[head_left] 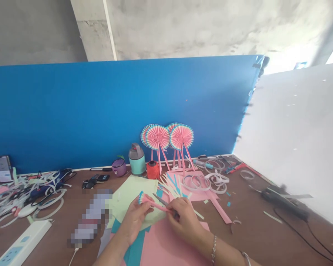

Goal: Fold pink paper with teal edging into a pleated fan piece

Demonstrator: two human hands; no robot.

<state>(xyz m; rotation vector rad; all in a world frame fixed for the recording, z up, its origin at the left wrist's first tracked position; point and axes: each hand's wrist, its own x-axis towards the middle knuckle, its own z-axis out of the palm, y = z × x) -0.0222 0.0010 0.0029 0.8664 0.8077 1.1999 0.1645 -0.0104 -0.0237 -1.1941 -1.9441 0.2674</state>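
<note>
My left hand (134,218) is closed on a folded paper fan (145,198), pink with a blue-and-white fringed-looking end. A pink strip of the fan runs across to my right hand (184,218), which is closed around scissors (160,199). Their blade points up and left, just above the strip; the handles are mostly hidden by my fingers. Below my hands lie pale green paper (133,188), blue paper (134,249) and pink paper (166,244). Several finished round pink fans (158,137) stand against the blue partition.
Behind the papers stand a teal jar (137,162), a red container (152,170) and a purple pot (118,167). Rings of white tape (218,179) lie right, near a black glue gun (285,203). Left are tangled white strips (52,195) and a power strip (23,242).
</note>
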